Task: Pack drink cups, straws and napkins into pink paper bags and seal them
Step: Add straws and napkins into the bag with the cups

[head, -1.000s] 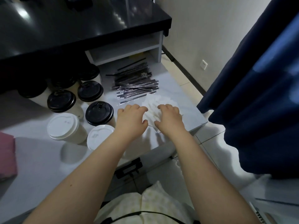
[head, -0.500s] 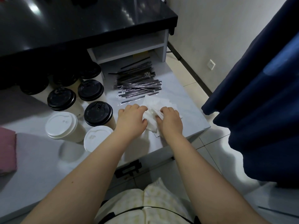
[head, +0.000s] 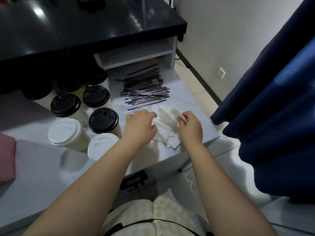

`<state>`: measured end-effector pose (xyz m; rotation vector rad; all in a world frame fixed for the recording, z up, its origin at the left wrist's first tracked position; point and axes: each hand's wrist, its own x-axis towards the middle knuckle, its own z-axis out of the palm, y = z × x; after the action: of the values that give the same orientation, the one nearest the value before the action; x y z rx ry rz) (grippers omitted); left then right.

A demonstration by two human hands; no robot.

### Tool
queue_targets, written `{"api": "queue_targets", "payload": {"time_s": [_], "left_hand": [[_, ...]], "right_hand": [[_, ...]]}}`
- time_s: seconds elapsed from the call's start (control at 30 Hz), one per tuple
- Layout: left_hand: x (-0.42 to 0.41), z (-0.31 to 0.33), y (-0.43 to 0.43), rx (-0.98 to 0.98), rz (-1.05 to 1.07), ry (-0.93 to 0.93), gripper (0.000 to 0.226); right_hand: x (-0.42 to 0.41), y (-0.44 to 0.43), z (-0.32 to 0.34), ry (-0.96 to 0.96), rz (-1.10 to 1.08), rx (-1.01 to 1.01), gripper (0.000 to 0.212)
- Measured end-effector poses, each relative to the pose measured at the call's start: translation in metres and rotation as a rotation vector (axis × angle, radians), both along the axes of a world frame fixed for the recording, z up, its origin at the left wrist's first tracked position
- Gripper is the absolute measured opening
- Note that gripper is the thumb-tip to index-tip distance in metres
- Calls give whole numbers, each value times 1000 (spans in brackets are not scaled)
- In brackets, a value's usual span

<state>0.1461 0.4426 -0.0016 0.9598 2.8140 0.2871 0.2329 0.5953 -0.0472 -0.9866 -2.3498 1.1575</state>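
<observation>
Pale countertop (head: pixel 42 167) first: the right hand (head: pixel 190 126) pinches one napkin (head: pixel 174 113) up off the napkin pile (head: pixel 170 140). The left hand (head: pixel 139 125) rests bent fingers there, grip unclear. Cups (head: pixel 68 132), straws (head: pixel 146 94) and pink bags (head: pixel 6 159) lie unpacked, so packing looks barely begun.

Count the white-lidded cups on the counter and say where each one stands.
2. The left white-lidded cup stands beside the black-lidded cups; the nearer white-lidded cup is partly behind the left forearm. More may hide in the dark shadow behind.
</observation>
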Motion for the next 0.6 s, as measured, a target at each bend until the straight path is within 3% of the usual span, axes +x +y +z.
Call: {"api": "queue_targets", "payload": {"time_s": [0.3, 0.6], "left_hand": [[-41, 62, -29, 94, 111, 157, 38], [-75, 137, -151, 199, 278, 286, 44]], "right_hand": [[-26, -16, 68, 274, 108, 152, 9], [-103, -110, 145, 509, 437, 91, 8]]}}
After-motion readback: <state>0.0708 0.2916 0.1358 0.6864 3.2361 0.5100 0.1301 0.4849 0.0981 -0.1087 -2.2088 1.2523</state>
